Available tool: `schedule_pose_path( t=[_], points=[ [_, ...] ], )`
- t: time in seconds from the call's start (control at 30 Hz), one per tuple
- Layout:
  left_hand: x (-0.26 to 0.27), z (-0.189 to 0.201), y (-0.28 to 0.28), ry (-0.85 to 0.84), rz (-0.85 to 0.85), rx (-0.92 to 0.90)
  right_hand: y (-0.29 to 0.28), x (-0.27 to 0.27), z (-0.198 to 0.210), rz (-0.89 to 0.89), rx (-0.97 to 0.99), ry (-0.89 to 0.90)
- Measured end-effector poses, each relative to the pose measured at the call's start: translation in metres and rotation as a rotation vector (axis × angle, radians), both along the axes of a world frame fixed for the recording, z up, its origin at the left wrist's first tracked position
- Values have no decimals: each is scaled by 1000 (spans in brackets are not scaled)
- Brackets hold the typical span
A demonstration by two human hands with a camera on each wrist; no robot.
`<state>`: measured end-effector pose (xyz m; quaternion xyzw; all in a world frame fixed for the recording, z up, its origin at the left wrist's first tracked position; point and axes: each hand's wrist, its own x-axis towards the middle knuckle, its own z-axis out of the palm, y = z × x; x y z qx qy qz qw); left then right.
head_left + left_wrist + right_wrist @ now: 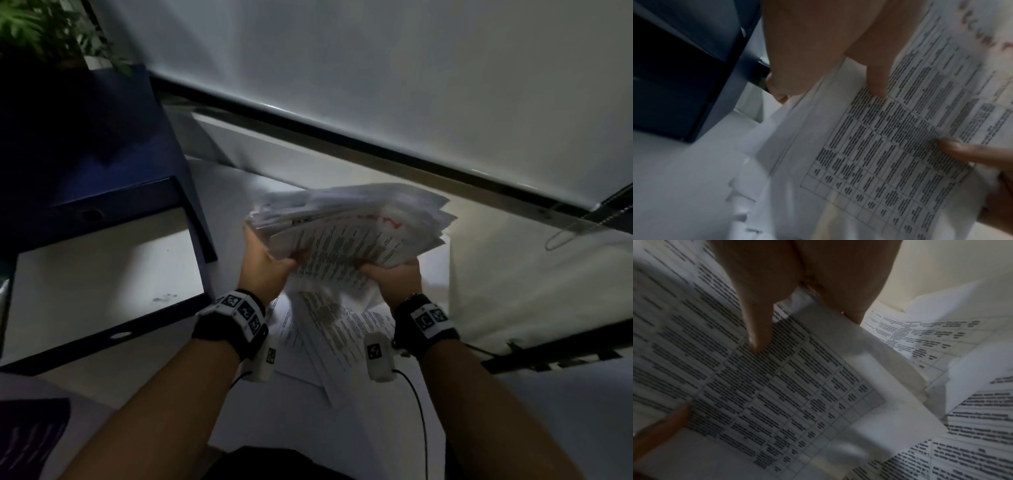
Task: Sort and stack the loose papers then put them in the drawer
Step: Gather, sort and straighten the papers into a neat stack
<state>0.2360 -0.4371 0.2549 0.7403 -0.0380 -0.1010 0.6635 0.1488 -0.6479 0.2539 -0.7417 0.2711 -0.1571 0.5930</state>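
Note:
A thick, uneven bundle of printed papers [349, 222] is held up in front of me. My left hand [265, 262] grips its near left edge, thumb on top of a sheet printed with a table [890, 146]. My right hand [390, 274] grips the near right edge, its thumb pressing the same table sheet [787, 394]. More loose printed sheets [329, 329] lie on the white surface under my wrists. The dark blue drawer [102, 274] stands pulled out at the left, its pale floor bare.
The dark blue cabinet [68, 144] above the drawer carries a green plant [44, 27]. A white wall with a black strip [376, 154] runs across the back. A dark patterned object [30, 438] lies at the lower left. Wrist-camera cables [419, 404] hang near my right forearm.

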Motion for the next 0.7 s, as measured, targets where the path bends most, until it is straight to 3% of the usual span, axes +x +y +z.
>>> schedule_pose_path(
  t=[0.1, 0.23, 0.33, 0.43, 0.57, 0.7],
  points=[
    [5, -3, -3, -68, -28, 137, 1, 5, -3, -43, 33, 20],
    [12, 17, -5, -205, 77, 155, -8, 10, 9, -64, 34, -29],
    [19, 11, -1, -202, 47, 301, -20, 15, -7, -139, 18, 81],
    [13, -22, -4, -100, -59, 543, -25, 12, -38, -71, -38, 261],
    [0, -62, 0, 202, -44, 616, -18, -8, -78, 242, -214, 693],
    [-5, -77, 1, 420, 17, 627, -7, -17, -90, 264, -295, 750]
  ],
)
